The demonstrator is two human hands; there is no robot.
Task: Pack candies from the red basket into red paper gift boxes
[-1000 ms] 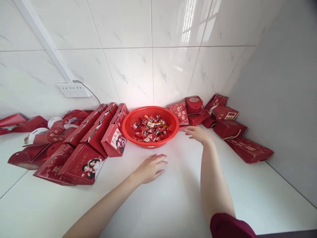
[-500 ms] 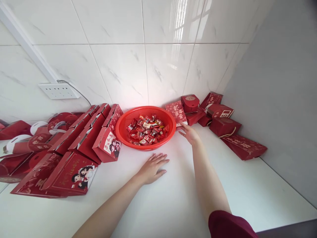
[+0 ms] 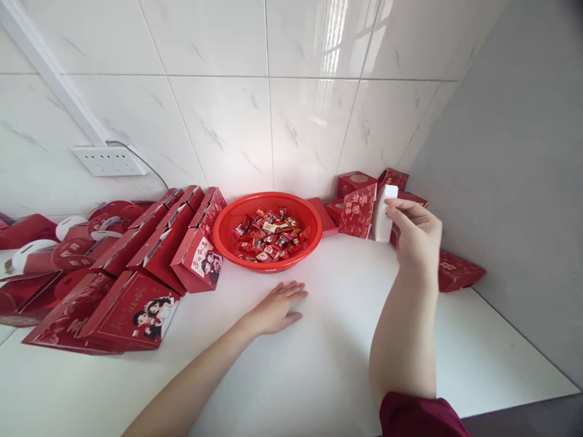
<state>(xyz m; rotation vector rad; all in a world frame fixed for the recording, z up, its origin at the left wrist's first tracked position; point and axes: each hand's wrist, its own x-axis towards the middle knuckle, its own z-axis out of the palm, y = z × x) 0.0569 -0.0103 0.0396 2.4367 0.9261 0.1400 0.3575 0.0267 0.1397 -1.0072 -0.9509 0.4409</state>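
My left hand (image 3: 277,308) lies flat on the white tabletop with its fingers stretched out, holding nothing. It is just in front of a red plastic basket (image 3: 218,243) that contains many wrapped candies (image 3: 268,233). To the right, my right hand (image 3: 416,233) pinches a white panel, which seems to belong to a red printed paper box (image 3: 357,213). The box's patterned red face looks toward the basket. My fingers hide part of the panel, and the box's far side cannot be seen.
On the left stand rows of red gift boxes (image 3: 143,315), some with a printed couple. More red boxes (image 3: 357,181) are heaped against the tiled wall at right, and another (image 3: 462,272) lies by the grey side panel. A socket strip (image 3: 109,161) is on the wall.
My right hand has gone from beside the basket to the right, taking hold of the red printed box and turning it so its white panel shows. The left hand has stayed in place.
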